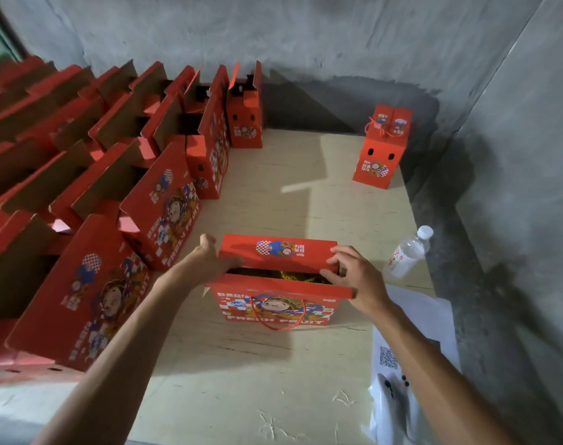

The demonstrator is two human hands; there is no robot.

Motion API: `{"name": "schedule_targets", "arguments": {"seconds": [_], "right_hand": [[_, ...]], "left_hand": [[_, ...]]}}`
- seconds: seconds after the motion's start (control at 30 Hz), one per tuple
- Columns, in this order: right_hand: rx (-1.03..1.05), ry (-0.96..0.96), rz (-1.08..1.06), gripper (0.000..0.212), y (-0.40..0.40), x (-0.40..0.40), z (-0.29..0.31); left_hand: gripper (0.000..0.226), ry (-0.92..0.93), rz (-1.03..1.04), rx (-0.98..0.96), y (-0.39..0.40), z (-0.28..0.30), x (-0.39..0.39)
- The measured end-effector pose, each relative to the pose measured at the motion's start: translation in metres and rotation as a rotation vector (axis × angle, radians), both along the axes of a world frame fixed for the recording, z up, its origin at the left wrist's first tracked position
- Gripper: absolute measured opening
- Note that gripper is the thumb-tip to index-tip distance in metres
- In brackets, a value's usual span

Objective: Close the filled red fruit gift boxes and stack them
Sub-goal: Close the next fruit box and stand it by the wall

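- Basically, rows of open red boxes (119, 175) are lined up along the left of the pale surface (273, 364).
- One red gift box (278, 303) is stood mid-surface, far flap (278, 253) half folded over.
- That flap is gripped by the left hand (209, 261) and pinched by the right hand (354, 271).
- A closed box (381, 152) is parked far right, a water bottle (408, 252) nearby.

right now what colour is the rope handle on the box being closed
Red, a twisted rope handle hanging down the box front; head view.
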State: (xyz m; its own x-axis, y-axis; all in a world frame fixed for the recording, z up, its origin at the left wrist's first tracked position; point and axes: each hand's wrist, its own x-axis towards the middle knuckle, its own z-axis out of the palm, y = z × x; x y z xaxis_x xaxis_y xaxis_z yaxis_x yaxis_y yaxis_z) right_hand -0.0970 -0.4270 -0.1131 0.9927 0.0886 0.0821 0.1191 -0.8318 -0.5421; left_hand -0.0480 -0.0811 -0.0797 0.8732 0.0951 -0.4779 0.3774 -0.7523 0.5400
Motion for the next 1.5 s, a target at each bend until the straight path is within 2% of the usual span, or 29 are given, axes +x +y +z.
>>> {"name": "schedule_targets", "arguments": {"seconds": [0.1,0.23,0.33,0.4,0.43,0.5,0.57,0.63,0.7,0.73,0.8,0.83,0.87,0.93,1.0,1.07,1.13,1.2,1.27,1.3,1.37,1.43,1.5], "right_hand": [[-0.056,-0.026,0.043,0.015,-0.001,0.005,0.0],[-0.177,-0.044,0.048,0.013,0.006,0.009,0.006],[-0.166,0.0,0.057,0.016,0.007,0.012,0.009],[-0.046,0.082,0.053,0.02,0.002,0.014,0.017],[0.06,0.158,0.04,0.026,-0.001,0.012,0.025],[0.174,0.252,-0.009,0.05,-0.006,0.008,0.044],[0.067,0.209,-0.088,0.068,-0.011,0.002,0.06],[-0.158,0.198,-0.159,0.071,-0.012,-0.002,0.071],[-0.274,0.247,-0.21,0.073,-0.005,-0.001,0.078],[-0.24,0.303,-0.244,0.085,0.002,0.002,0.08],[0.052,0.46,-0.318,0.108,0.024,0.008,0.083],[0.187,0.527,-0.326,0.108,0.036,0.009,0.086],[0.227,0.566,-0.299,0.101,0.048,0.012,0.086],[0.06,0.552,-0.198,0.079,0.069,0.014,0.082],[-0.184,0.433,-0.098,0.049,0.083,0.015,0.077],[-0.266,0.333,-0.051,0.03,0.086,0.019,0.074],[-0.272,0.293,-0.054,0.027,0.077,0.024,0.075],[-0.359,0.209,-0.04,0.032,0.064,0.029,0.075],[-0.475,0.049,-0.027,0.049,0.06,0.032,0.071],[-0.496,-0.02,-0.021,0.056,0.062,0.031,0.067],[-0.504,-0.126,-0.025,0.059,0.067,0.031,0.057],[-0.512,-0.203,-0.08,0.043,0.064,0.03,0.052],[-0.471,-0.227,-0.206,0.029,0.051,0.028,0.05]], "left_hand": [[0.089,-0.024,-0.255,0.161,-0.006,0.014,0.014],[0.078,-0.013,-0.587,0.436,-0.032,0.034,0.037],[0.075,-0.018,-0.717,0.474,-0.055,0.029,0.05],[0.078,-0.065,-0.786,0.487,-0.066,0.022,0.053],[0.079,-0.101,-0.817,0.502,-0.069,0.017,0.053],[0.083,-0.185,-0.865,0.588,-0.072,0.011,0.053],[0.082,-0.248,-0.912,0.705,-0.072,0.008,0.052],[0.076,-0.285,-0.878,0.762,-0.072,0.006,0.048],[0.067,-0.281,-0.731,0.767,-0.077,0.007,0.039],[0.064,-0.259,-0.633,0.753,-0.081,0.007,0.033],[0.073,-0.187,-0.393,0.648,-0.092,0.002,0.018],[0.082,-0.158,-0.273,0.572,-0.099,-0.001,0.009],[0.093,-0.14,-0.184,0.516,-0.106,-0.004,0.0],[0.108,-0.157,-0.119,0.483,-0.118,-0.01,-0.016],[0.099,-0.231,-0.188,0.484,-0.119,-0.014,-0.028],[0.08,-0.267,-0.35,0.523,-0.107,-0.012,-0.034],[0.079,-0.245,-0.522,0.536,-0.09,-0.005,-0.032],[0.102,-0.206,-0.629,0.467,-0.076,0.003,-0.027],[0.12,-0.225,-0.726,0.447,-0.078,0.007,-0.026],[0.117,-0.241,-0.772,0.498,-0.083,0.004,-0.029],[0.093,-0.287,-0.857,0.669,-0.098,-0.005,-0.034],[0.078,-0.324,-0.875,0.75,-0.104,-0.012,-0.038],[0.085,-0.385,-0.873,0.724,-0.1,-0.018,-0.038]]}}
